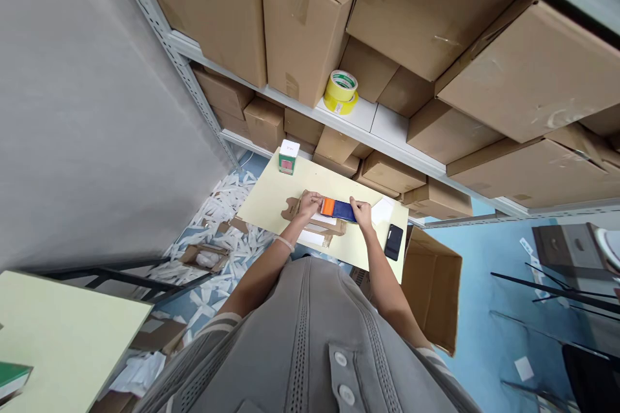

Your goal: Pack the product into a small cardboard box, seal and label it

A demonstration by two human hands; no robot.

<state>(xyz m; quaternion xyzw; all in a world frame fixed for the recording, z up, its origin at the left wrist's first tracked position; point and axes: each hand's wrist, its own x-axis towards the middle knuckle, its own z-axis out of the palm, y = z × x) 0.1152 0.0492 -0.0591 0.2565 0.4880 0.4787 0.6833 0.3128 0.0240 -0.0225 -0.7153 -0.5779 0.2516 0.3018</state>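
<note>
Flat orange-and-blue rectangular packet (338, 209) lay mid pale-yellow tabletop (271, 200) on flat brown cardboard blank (310, 222). Left hand (310, 204) and right hand (361, 212) had fingers closed on its ends. Prob. light, stiff; grip by short edges.

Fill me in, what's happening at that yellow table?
A person stands over the yellow table, both hands on a flat orange and blue packet. The left hand holds its orange end, the right hand its blue end. It lies over a flattened cardboard piece. A black phone lies by the right hand, and a small white box stands at the far corner.
</note>
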